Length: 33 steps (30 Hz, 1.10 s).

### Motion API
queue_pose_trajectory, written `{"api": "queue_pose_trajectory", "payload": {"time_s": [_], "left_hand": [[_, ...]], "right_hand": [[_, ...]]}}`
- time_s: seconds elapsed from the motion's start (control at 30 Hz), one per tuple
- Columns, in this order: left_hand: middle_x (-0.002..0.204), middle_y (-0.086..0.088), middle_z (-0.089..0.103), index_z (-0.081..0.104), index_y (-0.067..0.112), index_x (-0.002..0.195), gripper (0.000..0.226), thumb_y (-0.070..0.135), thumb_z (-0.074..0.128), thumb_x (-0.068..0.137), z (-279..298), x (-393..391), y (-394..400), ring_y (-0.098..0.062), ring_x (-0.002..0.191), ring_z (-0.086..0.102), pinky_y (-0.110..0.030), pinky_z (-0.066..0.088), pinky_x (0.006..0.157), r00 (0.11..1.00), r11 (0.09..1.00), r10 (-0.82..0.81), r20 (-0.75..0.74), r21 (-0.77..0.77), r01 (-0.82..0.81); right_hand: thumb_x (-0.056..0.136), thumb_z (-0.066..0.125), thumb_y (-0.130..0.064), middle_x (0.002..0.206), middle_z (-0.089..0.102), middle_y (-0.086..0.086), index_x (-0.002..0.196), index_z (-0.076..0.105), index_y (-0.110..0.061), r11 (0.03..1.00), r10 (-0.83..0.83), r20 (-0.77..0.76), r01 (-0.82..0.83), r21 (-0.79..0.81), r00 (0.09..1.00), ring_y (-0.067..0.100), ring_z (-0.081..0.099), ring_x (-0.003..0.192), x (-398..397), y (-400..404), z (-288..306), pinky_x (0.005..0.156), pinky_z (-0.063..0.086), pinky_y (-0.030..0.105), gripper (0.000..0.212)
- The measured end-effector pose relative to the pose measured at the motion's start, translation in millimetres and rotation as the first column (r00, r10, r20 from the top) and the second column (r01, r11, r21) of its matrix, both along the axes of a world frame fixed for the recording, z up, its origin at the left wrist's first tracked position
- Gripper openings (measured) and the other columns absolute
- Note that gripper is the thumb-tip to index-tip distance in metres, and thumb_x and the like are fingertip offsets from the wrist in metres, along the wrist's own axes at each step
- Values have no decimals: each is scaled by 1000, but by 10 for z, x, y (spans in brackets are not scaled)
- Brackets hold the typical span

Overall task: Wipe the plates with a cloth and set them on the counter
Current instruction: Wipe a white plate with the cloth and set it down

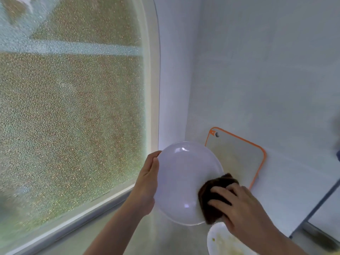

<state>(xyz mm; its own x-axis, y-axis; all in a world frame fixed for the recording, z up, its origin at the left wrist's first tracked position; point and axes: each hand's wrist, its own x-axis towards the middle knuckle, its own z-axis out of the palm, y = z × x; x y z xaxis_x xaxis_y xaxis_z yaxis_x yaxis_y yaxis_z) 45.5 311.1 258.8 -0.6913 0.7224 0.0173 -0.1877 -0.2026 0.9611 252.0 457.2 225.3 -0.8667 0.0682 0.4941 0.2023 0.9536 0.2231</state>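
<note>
Frosted window glass (70,107) fills the background beside a white wall. Right of the window, the left hand (147,183) grips the rim of a tilted white plate (181,181), while the right hand (241,208) presses a dark brown cloth (213,197) against the plate's lower right edge. Below the held plate, a soiled plate (220,242) lies on the bench (165,242); an orange-edged cutting board (241,159) leans behind.

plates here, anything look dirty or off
Yes: the second plate at the bottom edge, below the right hand, carries yellowish smears and a small green bit. The held plate, which the dark cloth presses on, looks clean and glossy.
</note>
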Motion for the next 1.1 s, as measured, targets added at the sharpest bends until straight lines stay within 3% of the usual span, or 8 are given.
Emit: {"api": "queue_pose_trajectory", "payload": {"time_s": [0.2,0.37,0.47,0.6,0.73,0.9,1.03,1.1], "left_hand": [[96,0,71,59,31,112,28,18,35,105,-42,77,5,-17,82,64,-33,54,73,999,1000,-17,30,-1,17],[106,-7,75,57,28,120,29,10,40,103,-34,169,5,-22,93,70,-41,58,83,999,999,-36,38,24,36],[109,-17,71,57,27,117,30,8,40,103,-35,173,-12,-28,95,67,-41,57,83,998,999,0,63,45,-2],[106,-14,66,55,30,112,27,10,40,103,-87,77,-110,-32,93,64,-39,55,75,995,998,34,95,46,-38],[102,-9,68,59,34,106,28,13,40,103,-174,27,-228,-28,87,63,-37,54,73,994,1000,7,108,13,-8],[101,-5,66,56,30,115,29,10,38,104,-374,-35,-319,-28,86,61,-41,53,75,994,998,25,108,-64,-18],[110,-7,65,52,26,122,26,12,38,104,-770,-38,-370,-30,95,61,-47,52,83,984,986,71,165,-160,-44],[116,-8,65,52,24,125,27,13,38,104,-1054,-94,-409,-33,104,63,-55,51,90,973,969,114,201,-239,-64]], "right_hand": [[82,41,-22,125,60,10,122,63,-16,978,-198,-238,177,-107,951,35,57,94,-256,-34,406,78,52,46,47],[81,48,-26,125,60,5,125,59,-28,964,-262,-182,245,-107,948,33,56,93,-637,-324,373,73,48,44,45],[78,48,-28,129,58,1,119,58,-37,983,-168,-101,160,-85,981,33,54,93,-659,-515,293,72,49,45,43],[84,51,-30,134,49,-9,117,53,-43,980,138,134,-116,-162,981,27,50,93,-422,-631,168,78,50,41,35],[80,54,-29,124,56,-14,106,60,-43,969,207,201,-172,-179,957,22,51,84,-174,-581,86,72,51,36,29],[78,49,-30,105,62,-19,88,64,-39,997,19,232,-1,-78,973,17,51,78,93,-394,93,64,50,31,20],[79,41,-32,96,65,-17,86,65,-38,965,-192,267,231,-127,945,17,54,74,214,-346,-134,57,49,30,26],[86,38,-29,99,64,-18,97,65,-37,883,-290,299,375,-284,909,12,54,81,287,-348,-273,67,50,26,30]]}}
